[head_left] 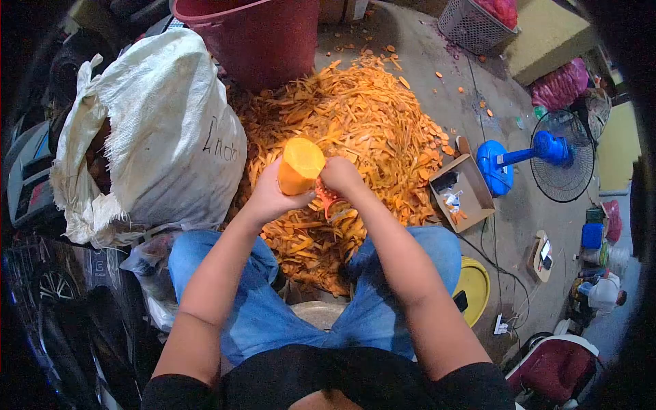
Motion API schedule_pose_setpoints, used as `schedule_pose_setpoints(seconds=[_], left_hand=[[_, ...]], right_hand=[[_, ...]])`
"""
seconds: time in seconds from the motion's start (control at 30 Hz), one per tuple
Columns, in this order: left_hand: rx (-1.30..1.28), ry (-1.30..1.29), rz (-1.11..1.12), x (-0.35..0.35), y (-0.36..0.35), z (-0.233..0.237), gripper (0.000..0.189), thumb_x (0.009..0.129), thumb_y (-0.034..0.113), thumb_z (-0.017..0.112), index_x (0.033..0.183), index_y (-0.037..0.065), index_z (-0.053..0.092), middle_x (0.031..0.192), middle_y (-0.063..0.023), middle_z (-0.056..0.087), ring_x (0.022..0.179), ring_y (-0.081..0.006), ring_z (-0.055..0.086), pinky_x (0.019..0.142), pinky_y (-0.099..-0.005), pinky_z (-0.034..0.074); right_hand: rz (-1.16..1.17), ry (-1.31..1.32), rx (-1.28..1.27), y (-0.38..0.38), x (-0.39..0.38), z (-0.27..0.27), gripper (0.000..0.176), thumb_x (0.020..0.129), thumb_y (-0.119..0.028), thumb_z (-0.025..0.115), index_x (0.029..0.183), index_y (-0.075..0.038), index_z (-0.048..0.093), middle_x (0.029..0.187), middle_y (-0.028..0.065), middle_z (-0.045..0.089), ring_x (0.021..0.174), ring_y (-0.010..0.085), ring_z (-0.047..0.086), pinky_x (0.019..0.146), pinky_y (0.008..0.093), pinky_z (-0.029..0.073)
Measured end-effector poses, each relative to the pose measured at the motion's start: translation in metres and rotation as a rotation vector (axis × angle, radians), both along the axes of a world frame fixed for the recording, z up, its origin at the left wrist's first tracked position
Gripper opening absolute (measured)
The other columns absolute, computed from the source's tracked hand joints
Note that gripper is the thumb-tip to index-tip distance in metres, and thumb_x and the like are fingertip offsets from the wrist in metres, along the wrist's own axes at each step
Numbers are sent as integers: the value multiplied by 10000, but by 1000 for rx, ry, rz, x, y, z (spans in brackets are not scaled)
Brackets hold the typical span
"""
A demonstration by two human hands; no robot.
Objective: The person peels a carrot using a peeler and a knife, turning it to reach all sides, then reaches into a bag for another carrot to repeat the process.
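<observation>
My left hand (pixel 268 195) is wrapped round a thick, peeled orange vegetable (pixel 298 164) with a flat cut end facing up. Its exact kind is not plain. Close beside it, my right hand (pixel 342 176) is closed on a red-orange peeler (pixel 326 198), which is partly hidden by the fingers and sits against the vegetable's right side. Under and beyond both hands spreads a large heap of orange peelings (pixel 383 116), with some round slices among them.
A white woven sack (pixel 167 116) stands at left, with a dark red tub (pixel 256 41) behind the heap. To the right are a cardboard box (pixel 471 181), a blue fan (pixel 540 150), a yellow lid (pixel 482 287) and cables on the floor. A grey basket (pixel 468 27) stands farther back.
</observation>
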State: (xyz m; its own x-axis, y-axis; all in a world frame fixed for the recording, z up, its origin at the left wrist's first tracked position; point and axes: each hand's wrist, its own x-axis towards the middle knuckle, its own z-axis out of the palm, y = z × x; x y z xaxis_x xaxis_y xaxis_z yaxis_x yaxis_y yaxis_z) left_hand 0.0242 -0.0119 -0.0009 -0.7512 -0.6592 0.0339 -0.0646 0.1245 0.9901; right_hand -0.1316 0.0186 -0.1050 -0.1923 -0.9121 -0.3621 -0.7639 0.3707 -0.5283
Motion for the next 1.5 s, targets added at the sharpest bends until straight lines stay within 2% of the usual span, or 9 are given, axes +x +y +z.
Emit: schedule_pose_setpoints(seconds=[0.37, 0.57, 0.63, 0.83, 0.87, 0.9, 0.97, 1.13, 1.5], left_hand=[[1559, 555, -203, -7, 6, -35, 498, 733, 570, 368, 966, 133, 411, 646, -46, 405, 457, -115, 401, 399, -210, 348], [1329, 287, 77, -11, -5, -32, 514, 729, 541, 411, 971, 88, 419, 677, -43, 427, 526, -126, 447, 416, -247, 404], [772, -517, 323, -11, -26, -7, 515, 738, 514, 422, 954, 48, 453, 644, -41, 452, 489, -117, 440, 365, -239, 375], [-220, -179, 382, -4, -245, 79, 594, 725, 527, 423, 1053, 31, 423, 794, -96, 531, 646, -182, 531, 563, -287, 431], [-1186, -186, 534, -6, -258, 129, 656, 728, 536, 404, 1138, 28, 335, 899, -163, 526, 788, -247, 540, 656, -344, 434], [-908, -581, 698, 1, -271, 169, 689, 729, 533, 402, 1176, 25, 273, 1002, -227, 479, 943, -311, 477, 775, -365, 384], [-1312, -562, 826, 17, -282, 199, 581, 764, 490, 370, 1173, 81, 315, 1018, -231, 471, 948, -331, 464, 765, -350, 391], [-1250, -1444, 368, 116, -293, 155, 308, 747, 246, 410, 873, -19, 502, 871, -227, 524, 828, -353, 502, 729, -398, 386], [-751, -1531, 304, 202, -221, 49, 310, 686, 147, 499, 935, -37, 494, 806, -192, 556, 749, -288, 541, 675, -361, 418]], right_hand=[[-583, -314, -424, 6, -44, 82, 271, 754, -247, 476, 656, 1, 524, 519, 115, 491, 464, 232, 459, 477, 333, 354], [-627, -684, -642, 17, -56, 120, 296, 763, -247, 518, 568, -37, 444, 479, -24, 388, 448, 71, 340, 425, 247, 296], [-649, -713, -684, 20, -60, 126, 297, 759, -247, 528, 562, -44, 436, 489, -28, 392, 451, 72, 339, 429, 241, 293], [-615, -767, -723, 15, -64, 120, 297, 754, -239, 538, 562, -41, 428, 506, -34, 389, 475, 65, 338, 444, 238, 296], [-628, -707, -685, 15, -62, 123, 298, 754, -239, 538, 562, -40, 427, 507, -34, 388, 476, 64, 334, 446, 238, 296], [-642, -646, -647, 15, -63, 126, 299, 753, -239, 538, 562, -38, 427, 508, -34, 386, 478, 62, 330, 448, 238, 296], [-649, -656, -649, 16, -68, 123, 300, 753, -242, 538, 563, -37, 429, 510, -33, 392, 477, 64, 332, 450, 238, 298], [-658, -664, -678, 20, -70, 127, 298, 755, -245, 533, 565, -37, 435, 508, -27, 403, 475, 66, 340, 451, 239, 305], [-565, -536, -599, 17, -56, 127, 258, 773, -237, 494, 647, -13, 495, 511, 15, 452, 474, 98, 389, 465, 267, 338]])
